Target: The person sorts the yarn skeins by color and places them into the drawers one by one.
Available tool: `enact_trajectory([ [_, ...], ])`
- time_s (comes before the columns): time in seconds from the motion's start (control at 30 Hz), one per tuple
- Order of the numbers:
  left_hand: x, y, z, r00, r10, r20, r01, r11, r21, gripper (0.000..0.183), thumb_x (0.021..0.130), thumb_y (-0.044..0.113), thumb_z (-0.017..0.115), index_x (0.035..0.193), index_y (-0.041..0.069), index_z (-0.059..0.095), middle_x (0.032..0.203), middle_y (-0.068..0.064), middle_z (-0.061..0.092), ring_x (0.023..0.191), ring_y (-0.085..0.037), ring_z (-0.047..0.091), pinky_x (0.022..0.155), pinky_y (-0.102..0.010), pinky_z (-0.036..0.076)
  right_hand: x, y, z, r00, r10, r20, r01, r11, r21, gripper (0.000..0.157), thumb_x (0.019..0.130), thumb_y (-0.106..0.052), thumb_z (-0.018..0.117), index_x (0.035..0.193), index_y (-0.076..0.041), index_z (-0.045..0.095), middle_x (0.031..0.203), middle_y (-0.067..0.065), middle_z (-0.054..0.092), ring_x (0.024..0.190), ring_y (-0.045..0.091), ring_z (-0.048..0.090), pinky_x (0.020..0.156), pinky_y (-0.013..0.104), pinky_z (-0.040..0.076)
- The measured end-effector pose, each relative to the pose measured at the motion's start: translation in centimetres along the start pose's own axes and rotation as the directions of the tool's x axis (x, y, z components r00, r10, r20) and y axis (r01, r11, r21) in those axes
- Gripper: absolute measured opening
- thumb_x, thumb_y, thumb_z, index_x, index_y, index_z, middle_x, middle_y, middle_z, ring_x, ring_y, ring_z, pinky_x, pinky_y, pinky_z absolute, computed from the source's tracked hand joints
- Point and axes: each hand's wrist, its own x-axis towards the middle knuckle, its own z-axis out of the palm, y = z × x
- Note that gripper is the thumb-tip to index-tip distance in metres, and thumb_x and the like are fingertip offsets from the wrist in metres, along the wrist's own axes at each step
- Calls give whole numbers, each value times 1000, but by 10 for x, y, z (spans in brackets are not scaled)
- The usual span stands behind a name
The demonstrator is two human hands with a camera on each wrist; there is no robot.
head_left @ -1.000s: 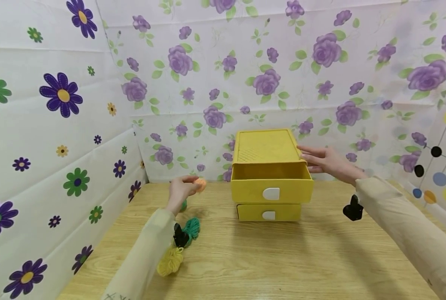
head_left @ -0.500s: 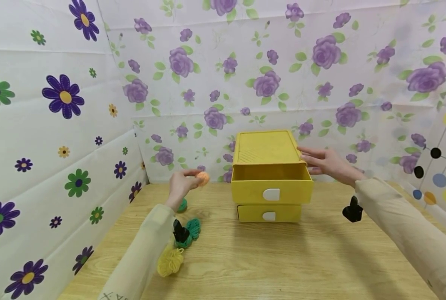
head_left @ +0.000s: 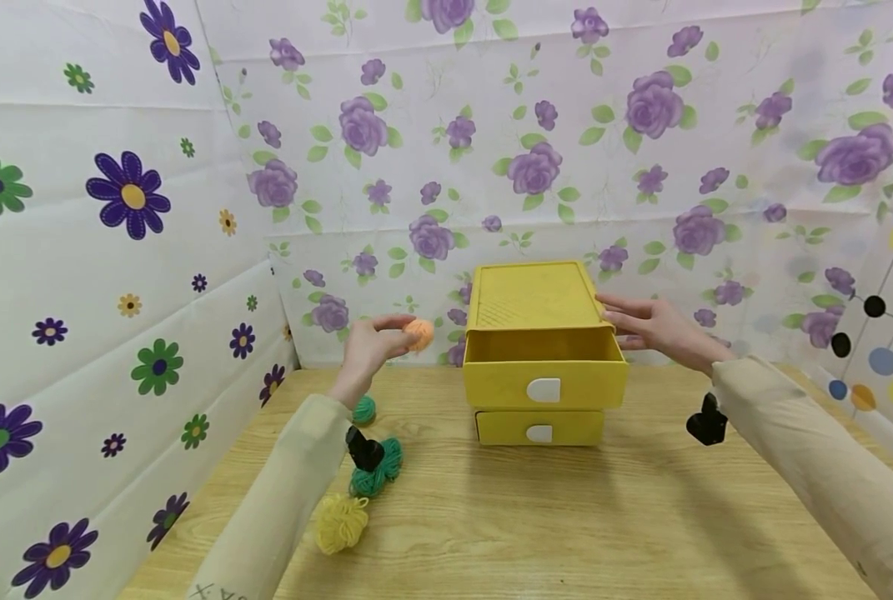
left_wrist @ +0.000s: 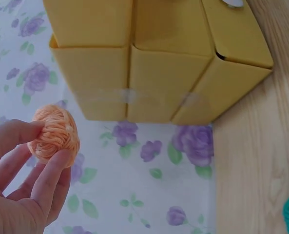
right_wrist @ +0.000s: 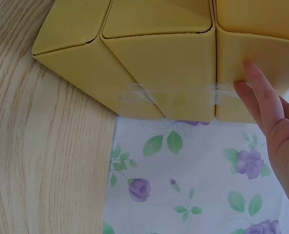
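My left hand (head_left: pixel 367 350) pinches a small ball of orange yarn (head_left: pixel 419 334) between thumb and fingertips, raised above the table to the left of a yellow drawer cabinet (head_left: pixel 532 293). The left wrist view shows the yarn ball (left_wrist: pixel 55 135) beside the cabinet's side wall (left_wrist: pixel 166 83). At the cabinet's top, a drawer (head_left: pixel 502 385) with a white handle is pulled out; the part of its inside that shows is bare. With fingers extended, my right hand (head_left: pixel 664 327) touches the cabinet's right side near the top, as the right wrist view shows at its fingers (right_wrist: pixel 262 92).
On the wooden table (head_left: pixel 446 542), left of the cabinet, lie a green yarn ball (head_left: pixel 364 409), a teal yarn skein (head_left: pixel 386 462) and a yellow yarn bundle (head_left: pixel 341 523). Below the pulled-out drawer is a closed drawer (head_left: pixel 509 426). Flowered cloth (head_left: pixel 416 125) walls the back.
My left hand has lifted the orange yarn ball up and to the right, towards the cabinet. The right hand has stayed at the cabinet's side, and the drawer has not moved.
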Motion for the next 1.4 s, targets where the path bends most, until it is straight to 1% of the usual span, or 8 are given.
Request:
enact_trajectory([
  [0.1,-2,9,2,999,39,28,-38,999,-21,31,79,6,70,109,2,65,113,-12,56,90,-25,59,70,-29,50,0,0,0,1000,2,2,-2,1000,-9,60,91,-37,54,142,-16,32,142,14,28,110,29,49,85,41,43],
  [0.2,-4,18,3,997,52,52,-51,998,-25,30,79,9,70,109,3,65,116,-9,54,90,-23,60,72,-30,50,1,0,1,1000,1,4,-1,1000,-12,60,90,-37,54,142,-16,32,142,14,28,111,30,49,85,41,43],
  [0.43,-3,40,13,995,55,84,-60,997,56,29,79,17,72,106,11,68,108,-4,58,82,-20,62,72,-32,50,-1,-1,1,1000,3,14,-3,1000,-14,62,91,-37,54,143,-14,30,142,16,26,112,31,47,86,42,41],
  [0.6,-1,53,21,993,34,117,-36,999,16,29,78,10,72,106,7,67,106,-7,58,84,-21,62,73,-32,50,-1,-2,2,1000,9,17,-9,1000,1,62,90,-36,55,142,-13,30,141,17,27,111,33,48,84,39,43],
  [0.67,-1,55,25,990,42,135,-43,999,3,29,77,6,72,106,4,67,105,-8,59,85,-22,62,72,-31,50,-1,-2,2,1000,15,15,-15,1000,5,62,90,-36,56,142,-14,31,141,17,28,110,32,49,83,37,44],
  [0.9,-2,67,45,972,110,209,-98,993,-65,28,76,1,72,104,0,67,107,-9,59,85,-23,61,71,-32,50,0,-2,1,999,-5,34,5,1000,-18,62,91,-35,53,143,-12,28,142,18,26,110,29,50,84,38,43],
  [1.17,-4,76,69,962,95,256,-96,995,-11,27,78,3,71,104,4,68,108,-7,56,79,-23,62,68,-31,51,1,-1,1,1000,-3,24,2,1000,7,61,91,-34,54,143,-12,29,141,19,26,110,31,49,82,36,45],
  [1.4,-5,82,94,945,124,303,-124,992,-17,26,76,3,73,101,2,69,100,-7,60,75,-22,63,65,-29,52,1,-1,1,999,6,35,-6,1000,7,62,91,-35,54,143,-13,27,142,18,25,112,31,47,83,36,45],
])
